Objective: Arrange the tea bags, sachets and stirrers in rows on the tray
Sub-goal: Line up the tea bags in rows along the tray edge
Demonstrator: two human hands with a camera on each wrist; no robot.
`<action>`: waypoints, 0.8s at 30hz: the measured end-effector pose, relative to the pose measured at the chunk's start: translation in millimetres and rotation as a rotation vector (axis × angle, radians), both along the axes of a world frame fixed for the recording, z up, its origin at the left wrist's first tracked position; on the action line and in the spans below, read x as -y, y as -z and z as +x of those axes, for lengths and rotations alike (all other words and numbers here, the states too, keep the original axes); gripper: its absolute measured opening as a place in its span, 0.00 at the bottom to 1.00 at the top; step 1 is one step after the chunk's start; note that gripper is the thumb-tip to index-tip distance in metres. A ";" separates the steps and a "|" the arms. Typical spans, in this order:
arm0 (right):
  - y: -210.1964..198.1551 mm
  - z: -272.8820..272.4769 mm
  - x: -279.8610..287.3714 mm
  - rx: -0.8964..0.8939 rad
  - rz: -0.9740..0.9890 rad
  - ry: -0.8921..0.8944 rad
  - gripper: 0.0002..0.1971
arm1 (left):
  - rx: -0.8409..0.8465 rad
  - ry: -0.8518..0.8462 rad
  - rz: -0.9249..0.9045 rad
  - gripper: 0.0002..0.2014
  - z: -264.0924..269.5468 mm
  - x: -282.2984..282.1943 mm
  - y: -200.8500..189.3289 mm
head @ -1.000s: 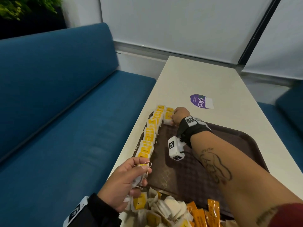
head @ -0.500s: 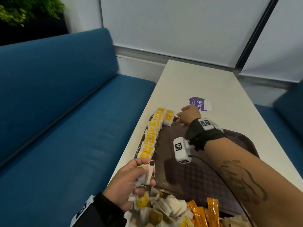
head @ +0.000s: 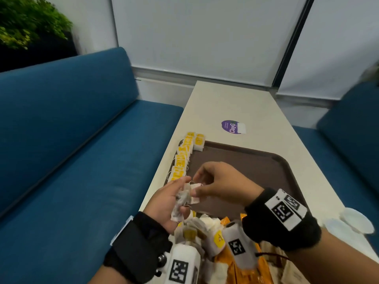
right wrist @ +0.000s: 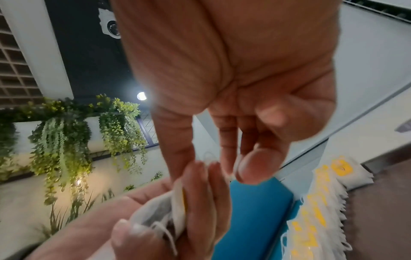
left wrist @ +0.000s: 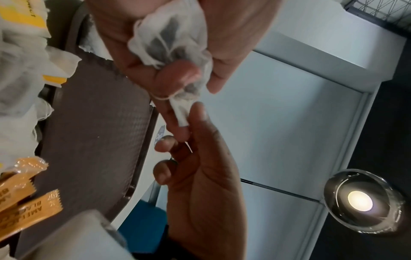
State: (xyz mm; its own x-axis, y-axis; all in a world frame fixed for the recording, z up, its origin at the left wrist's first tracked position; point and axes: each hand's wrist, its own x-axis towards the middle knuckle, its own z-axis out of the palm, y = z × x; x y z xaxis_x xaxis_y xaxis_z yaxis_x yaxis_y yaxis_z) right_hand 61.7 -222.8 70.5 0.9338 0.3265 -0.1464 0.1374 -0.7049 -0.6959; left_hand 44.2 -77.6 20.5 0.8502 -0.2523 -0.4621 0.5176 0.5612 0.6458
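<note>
At the bottom of the head view, a loose heap of tea bags with yellow tags lies on the near end of the brown tray, and orange sachets lie just right of the heap, partly hidden by the wrist cameras. In the left wrist view the sachets sit at the lower left on the tray's textured floor.

Just above the heap, near the frame's centre, the two hands meet over the tray's near-left part. The left hand has its grip closed round a small bunch of tea bags, fingers curled and the thumb pressed on them; the left wrist view shows the white mesh bunch crumpled in the palm with string looped about it. The right hand pinches the edge of one tea bag sticking out of that bunch, thumb and forefinger narrow on it, the other fingers loosely curled.

Farther up, a row of tea bags with yellow tags overlapping runs along the tray's left rim, and a single tea bag stands just right of the row's far end. Beyond the tray a purple sticker lies on the pale worktop. Two white lids rest at the worktop's right edge. A blue bench seat fills the left of the frame.
</note>
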 end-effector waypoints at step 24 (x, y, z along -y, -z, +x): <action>6.0 38.1 27.3 -0.019 0.340 -0.105 0.10 | -0.187 0.150 -0.079 0.12 5.6 -6.6 10.3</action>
